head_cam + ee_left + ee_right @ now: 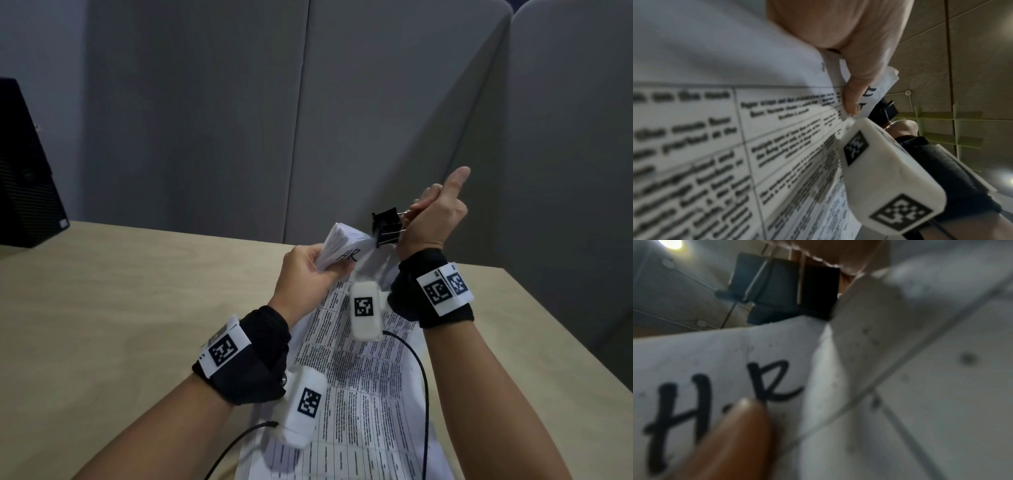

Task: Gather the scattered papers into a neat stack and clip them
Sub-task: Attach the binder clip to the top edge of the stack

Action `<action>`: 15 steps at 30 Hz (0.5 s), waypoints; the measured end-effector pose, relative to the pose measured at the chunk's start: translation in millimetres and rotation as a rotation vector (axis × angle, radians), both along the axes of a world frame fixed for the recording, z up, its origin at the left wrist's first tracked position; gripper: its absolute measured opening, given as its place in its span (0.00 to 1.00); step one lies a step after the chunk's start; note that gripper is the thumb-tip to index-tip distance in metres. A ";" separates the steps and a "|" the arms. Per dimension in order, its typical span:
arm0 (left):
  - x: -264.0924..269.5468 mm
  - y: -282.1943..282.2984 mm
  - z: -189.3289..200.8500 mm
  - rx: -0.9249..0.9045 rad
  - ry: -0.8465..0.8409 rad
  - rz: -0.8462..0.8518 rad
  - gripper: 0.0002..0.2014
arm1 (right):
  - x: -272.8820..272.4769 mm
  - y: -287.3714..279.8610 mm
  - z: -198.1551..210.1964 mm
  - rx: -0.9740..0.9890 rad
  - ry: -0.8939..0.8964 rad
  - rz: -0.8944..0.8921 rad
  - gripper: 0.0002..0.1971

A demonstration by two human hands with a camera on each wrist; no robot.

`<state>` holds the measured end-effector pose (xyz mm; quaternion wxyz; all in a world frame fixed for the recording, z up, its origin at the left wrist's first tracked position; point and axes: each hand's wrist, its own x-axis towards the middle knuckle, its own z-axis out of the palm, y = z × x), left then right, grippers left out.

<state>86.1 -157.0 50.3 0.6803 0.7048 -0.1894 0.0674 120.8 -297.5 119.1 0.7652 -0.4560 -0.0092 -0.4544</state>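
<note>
A stack of printed papers [359, 377] slopes up from the desk toward its top corner marked "HR" [346, 255]. My left hand [329, 270] grips that corner, thumb [857, 91] on top of the sheets [715, 129]. My right hand [418, 209] pinches the wire handles of a black binder clip [387, 228], index finger pointing up. The clip's mouth faces the stack's far corner and touches it; I cannot tell whether paper sits between the jaws. In the right wrist view the clip [777, 288] lies just past the edge of the "HR" sheet [715, 369].
The light wooden desk [120, 308] ends in an edge at the right. Grey partition panels [376, 102] stand behind it. A black box [24, 164] sits at the far left. Black cables [423, 377] run from the wrist cameras over the papers.
</note>
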 end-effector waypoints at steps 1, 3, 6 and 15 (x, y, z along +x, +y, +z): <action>-0.4 0.7 -0.5 0.002 -0.010 0.000 0.07 | -0.2 -0.2 0.4 -0.013 0.001 0.005 0.38; -1.5 1.6 -1.8 0.008 -0.033 0.007 0.08 | -0.3 0.3 1.2 -0.058 0.012 -0.001 0.38; -3.3 0.9 -2.9 0.018 -0.085 0.003 0.10 | -1.9 -1.0 2.6 -0.120 0.003 0.004 0.37; -6.3 -1.3 -7.8 0.053 -0.218 0.026 0.05 | -6.1 -3.8 2.8 -0.266 0.148 0.089 0.32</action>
